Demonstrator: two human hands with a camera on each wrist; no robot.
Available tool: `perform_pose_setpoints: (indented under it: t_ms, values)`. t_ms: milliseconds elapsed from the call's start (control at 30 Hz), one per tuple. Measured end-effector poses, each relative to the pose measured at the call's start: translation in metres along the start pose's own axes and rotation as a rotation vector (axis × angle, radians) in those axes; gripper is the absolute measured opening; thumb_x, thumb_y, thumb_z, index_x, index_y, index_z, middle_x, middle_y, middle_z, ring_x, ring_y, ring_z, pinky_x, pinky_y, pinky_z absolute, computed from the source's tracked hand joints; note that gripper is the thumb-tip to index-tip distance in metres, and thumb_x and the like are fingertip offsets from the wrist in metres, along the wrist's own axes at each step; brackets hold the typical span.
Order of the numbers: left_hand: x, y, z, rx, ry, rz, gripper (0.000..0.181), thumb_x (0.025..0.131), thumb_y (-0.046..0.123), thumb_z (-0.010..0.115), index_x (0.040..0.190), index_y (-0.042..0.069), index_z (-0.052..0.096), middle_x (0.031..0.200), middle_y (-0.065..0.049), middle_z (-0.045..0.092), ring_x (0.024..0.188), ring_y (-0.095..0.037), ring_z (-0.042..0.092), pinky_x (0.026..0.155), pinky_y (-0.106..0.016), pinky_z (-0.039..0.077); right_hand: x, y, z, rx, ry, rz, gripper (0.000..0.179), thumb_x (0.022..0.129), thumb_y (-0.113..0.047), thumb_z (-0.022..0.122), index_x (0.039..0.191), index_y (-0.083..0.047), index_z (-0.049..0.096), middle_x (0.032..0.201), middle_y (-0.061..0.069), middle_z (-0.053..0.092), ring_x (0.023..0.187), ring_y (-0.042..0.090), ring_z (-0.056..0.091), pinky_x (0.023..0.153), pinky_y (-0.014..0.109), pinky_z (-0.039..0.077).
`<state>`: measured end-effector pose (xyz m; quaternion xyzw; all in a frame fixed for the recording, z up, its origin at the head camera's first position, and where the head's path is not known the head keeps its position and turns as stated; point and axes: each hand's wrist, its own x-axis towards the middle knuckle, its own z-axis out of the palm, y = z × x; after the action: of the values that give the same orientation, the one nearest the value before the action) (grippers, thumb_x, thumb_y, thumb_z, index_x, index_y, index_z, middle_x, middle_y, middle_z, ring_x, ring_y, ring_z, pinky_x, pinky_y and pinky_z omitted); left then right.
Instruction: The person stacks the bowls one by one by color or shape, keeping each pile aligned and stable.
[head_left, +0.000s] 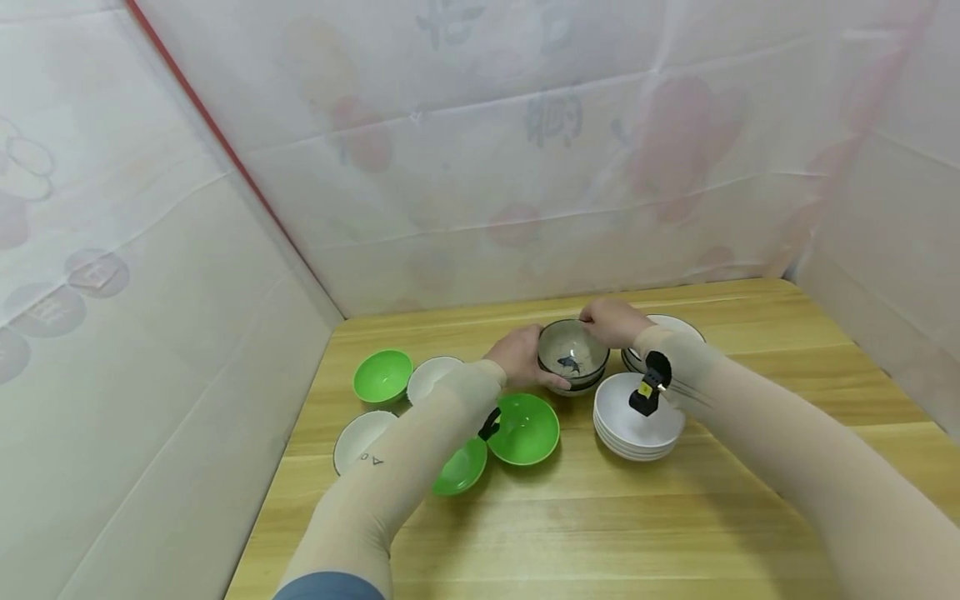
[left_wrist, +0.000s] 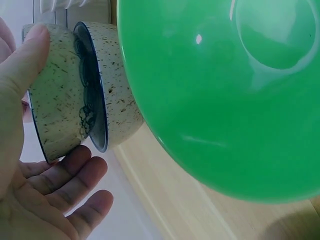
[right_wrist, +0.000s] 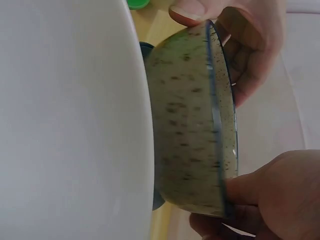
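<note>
Both of my hands hold a speckled grey bowl (head_left: 561, 340) with a dark rim and a dark fish painted inside. My left hand (head_left: 517, 357) grips its left side; in the left wrist view the thumb lies on the outer wall and several fingers are by the rim. At the far right side of the rim, my right hand (head_left: 611, 323) pinches the bowl, as the right wrist view also shows. Directly below is a second speckled bowl (left_wrist: 120, 85), and the base of the held one sits within its rim. Whether the bases touch is hidden.
A stack of white bowls (head_left: 637, 417) stands front right, with dark-rimmed bowls (head_left: 678, 325) behind it, partly hidden by my right arm. Green bowls (head_left: 525, 429) and white bowls (head_left: 363, 437) spread to the left, under and beside my left forearm. A cloth wall (head_left: 465, 275) borders the table's back.
</note>
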<state>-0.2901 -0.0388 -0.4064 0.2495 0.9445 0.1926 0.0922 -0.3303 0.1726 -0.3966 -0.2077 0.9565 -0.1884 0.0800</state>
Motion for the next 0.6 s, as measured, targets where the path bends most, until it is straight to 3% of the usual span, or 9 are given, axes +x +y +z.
perform_pose_setpoints:
  t_ms: [100,300,600]
  values:
    - [0.0002,0.0004,0.0015,0.008,-0.017,-0.006,0.098,0.061,0.062,0.081,0.134,0.008,0.045,0.118,-0.001,0.058,0.103,-0.012,0.055,0.091,-0.028,0.047,0.0012,-0.0020,0.0003,-0.015,-0.022,0.002,0.017,0.095,-0.010,0.055,0.091,-0.004,0.070,0.082,0.005,0.065,0.069,0.019,0.054,0.062,0.034,0.045]
    - [0.0010,0.0006,0.0059,0.081,-0.038,-0.029,0.099,0.062,0.066,0.078,0.132,0.004,0.045,0.118,-0.005,0.058,0.106,-0.016,0.056,0.092,-0.030,0.048,0.0014,-0.0046,0.0015,-0.032,-0.055,-0.003,0.017,0.095,-0.008,0.055,0.085,-0.002,0.068,0.072,0.004,0.058,0.063,0.017,0.048,0.057,0.030,0.039]
    - [0.0016,-0.0002,0.0097,0.144,-0.050,-0.053,0.098,0.063,0.065,0.078,0.132,0.004,0.045,0.120,-0.006,0.057,0.109,-0.018,0.056,0.096,-0.031,0.047,0.0043,-0.0034,0.0060,-0.040,-0.079,0.030,0.017,0.095,-0.008,0.055,0.092,-0.003,0.072,0.083,0.006,0.065,0.070,0.019,0.053,0.061,0.031,0.045]
